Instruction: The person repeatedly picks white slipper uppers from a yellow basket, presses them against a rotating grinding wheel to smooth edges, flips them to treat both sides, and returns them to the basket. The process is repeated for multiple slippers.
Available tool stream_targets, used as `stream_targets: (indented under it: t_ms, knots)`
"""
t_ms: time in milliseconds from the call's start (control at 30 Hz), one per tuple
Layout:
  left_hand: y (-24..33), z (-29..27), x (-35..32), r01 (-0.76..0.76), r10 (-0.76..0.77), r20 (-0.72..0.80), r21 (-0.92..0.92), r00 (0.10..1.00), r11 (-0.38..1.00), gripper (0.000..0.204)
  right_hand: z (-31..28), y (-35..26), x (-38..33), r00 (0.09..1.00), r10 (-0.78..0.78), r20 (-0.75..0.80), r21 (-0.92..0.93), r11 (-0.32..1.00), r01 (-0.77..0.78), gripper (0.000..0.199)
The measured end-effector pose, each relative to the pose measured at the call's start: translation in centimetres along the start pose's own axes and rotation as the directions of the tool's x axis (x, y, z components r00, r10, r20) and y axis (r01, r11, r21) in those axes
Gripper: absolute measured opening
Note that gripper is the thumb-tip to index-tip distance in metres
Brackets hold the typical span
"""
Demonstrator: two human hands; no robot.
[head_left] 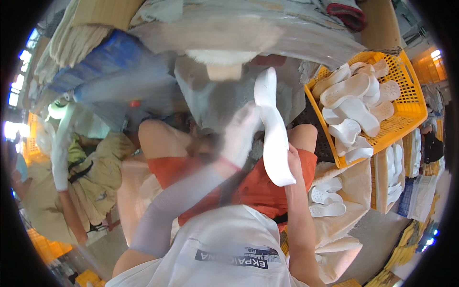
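A curved white shoe sole (277,136) stands upright in front of my lap, seen partly edge-on. My right hand (295,167), bare, grips it near its lower end, with the fingers partly behind it. On the other side is my left hand (240,129), in a white glove with a long pale sleeve. It is beside the sole's middle edge and smeared by motion, so its fingers and any contact are unclear. Just beyond the sole's upper end is a blurred whitish rounded part (221,57) above a grey cloth-like cover (201,93).
A yellow crate (406,117) full of white soles stands at the right. More soles (327,198) lie on beige sacking below it. At the left, close by, sits another person (71,191) with a white-sleeved arm. Stacked pale sheets (258,33) hang over the far side.
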State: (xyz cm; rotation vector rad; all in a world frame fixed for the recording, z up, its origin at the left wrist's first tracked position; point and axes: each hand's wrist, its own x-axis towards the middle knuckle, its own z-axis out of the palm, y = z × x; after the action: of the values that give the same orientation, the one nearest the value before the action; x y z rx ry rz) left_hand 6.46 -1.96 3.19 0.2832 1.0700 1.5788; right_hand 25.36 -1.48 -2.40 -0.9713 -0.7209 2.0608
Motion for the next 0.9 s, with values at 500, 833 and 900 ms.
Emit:
stream_targets:
  t_ms: [500, 833, 900]
  knots:
    - [0.4, 3.1, 10.0, 0.306, -0.275, 0.163, -0.220, 0.948, 0.926, 0.030, 1.5, -1.7, 8.2, 0.977, -0.013, 0.214, 0.314, 0.948, -0.056, 0.039]
    - [-2.3, -3.3, 5.4, 0.554, -0.471, 0.299, -0.547, 0.830, 0.628, 0.048, 5.5, -1.2, -4.8, 0.919, -0.368, 0.140, -0.739, 0.579, 0.345, 0.045]
    - [-0.9, -4.2, 6.4, 0.529, -0.504, 0.203, -0.512, 0.840, 0.676, 0.047, 8.6, -1.4, -5.5, 0.825, -0.412, 0.388, -0.845, 0.197, 0.496, 0.050]
